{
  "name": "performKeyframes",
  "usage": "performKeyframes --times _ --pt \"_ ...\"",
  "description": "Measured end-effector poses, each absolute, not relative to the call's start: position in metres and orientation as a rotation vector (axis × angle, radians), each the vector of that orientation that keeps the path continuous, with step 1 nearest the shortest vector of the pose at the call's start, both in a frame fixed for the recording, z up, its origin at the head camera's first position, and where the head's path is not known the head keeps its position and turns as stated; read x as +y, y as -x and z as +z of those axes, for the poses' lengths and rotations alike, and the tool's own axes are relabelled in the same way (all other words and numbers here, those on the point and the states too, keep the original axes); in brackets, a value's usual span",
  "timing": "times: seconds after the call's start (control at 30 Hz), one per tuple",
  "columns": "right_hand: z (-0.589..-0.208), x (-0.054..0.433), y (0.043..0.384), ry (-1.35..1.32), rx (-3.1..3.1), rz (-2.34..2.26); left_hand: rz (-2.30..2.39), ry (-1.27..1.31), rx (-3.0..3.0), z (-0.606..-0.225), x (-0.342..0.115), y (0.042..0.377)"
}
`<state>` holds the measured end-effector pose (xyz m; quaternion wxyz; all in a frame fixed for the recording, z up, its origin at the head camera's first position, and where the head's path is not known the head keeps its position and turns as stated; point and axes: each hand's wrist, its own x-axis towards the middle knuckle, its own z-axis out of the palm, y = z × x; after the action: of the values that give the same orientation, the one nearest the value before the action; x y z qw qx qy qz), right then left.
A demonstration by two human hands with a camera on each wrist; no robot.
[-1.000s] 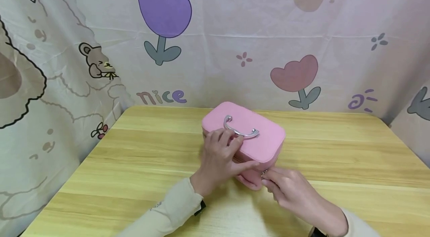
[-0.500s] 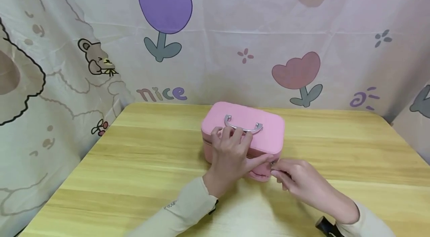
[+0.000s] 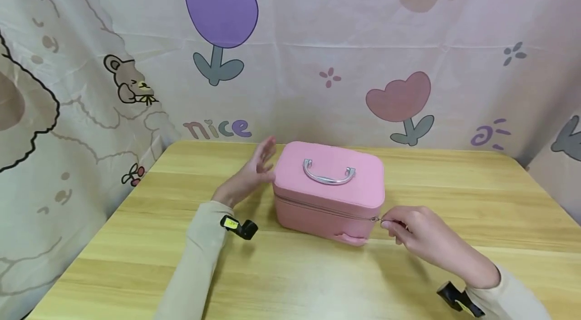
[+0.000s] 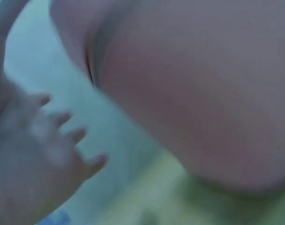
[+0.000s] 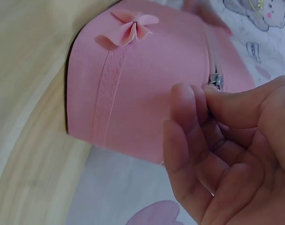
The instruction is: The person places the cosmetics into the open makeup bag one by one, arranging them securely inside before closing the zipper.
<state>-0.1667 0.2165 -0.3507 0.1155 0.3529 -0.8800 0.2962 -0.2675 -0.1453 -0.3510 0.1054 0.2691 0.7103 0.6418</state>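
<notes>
A pink zippered case [image 3: 336, 199] with a silver handle [image 3: 329, 179] on its lid stands upright on the wooden table. At its front right corner, my right hand [image 3: 426, 234] pinches the zipper pull [image 3: 375, 218] between thumb and curled index finger. The right wrist view shows the metal zipper slider [image 5: 216, 80] by the thumb tip, and a pink bow [image 5: 134, 26] on the case's front. My left hand [image 3: 249, 174] is beside the case's left end, fingers extended; whether the thumb touches the case I cannot tell. The left wrist view is blurred.
The wooden tabletop [image 3: 181, 249] runs around the case on all sides. A printed cloth [image 3: 308, 17] hangs behind the table and along its left side. Small black wrist cameras [image 3: 239, 227] sit at both sleeves.
My left hand has left the case's lid and front for its left end. The case has turned to face front more squarely. My right hand has moved right, still pinching the zipper pull.
</notes>
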Motion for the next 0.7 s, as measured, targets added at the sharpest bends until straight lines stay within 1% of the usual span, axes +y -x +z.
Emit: performKeyframes --times 0.1,0.27,0.5,0.7 --pt "-0.35 0.22 0.169 -0.979 -2.595 0.858 1.78 -0.844 1.896 -0.369 -0.155 0.274" --pt "-0.347 0.223 0.17 -0.909 -2.647 0.853 1.644 -0.928 1.937 -0.377 -0.146 0.275" --pt "-0.345 0.224 0.165 -0.91 -2.688 0.874 1.674 -0.834 2.033 -0.38 -0.14 0.272" --pt "-0.347 0.217 0.157 -0.928 -2.581 0.835 1.664 -0.831 2.163 -0.385 -0.137 0.269"
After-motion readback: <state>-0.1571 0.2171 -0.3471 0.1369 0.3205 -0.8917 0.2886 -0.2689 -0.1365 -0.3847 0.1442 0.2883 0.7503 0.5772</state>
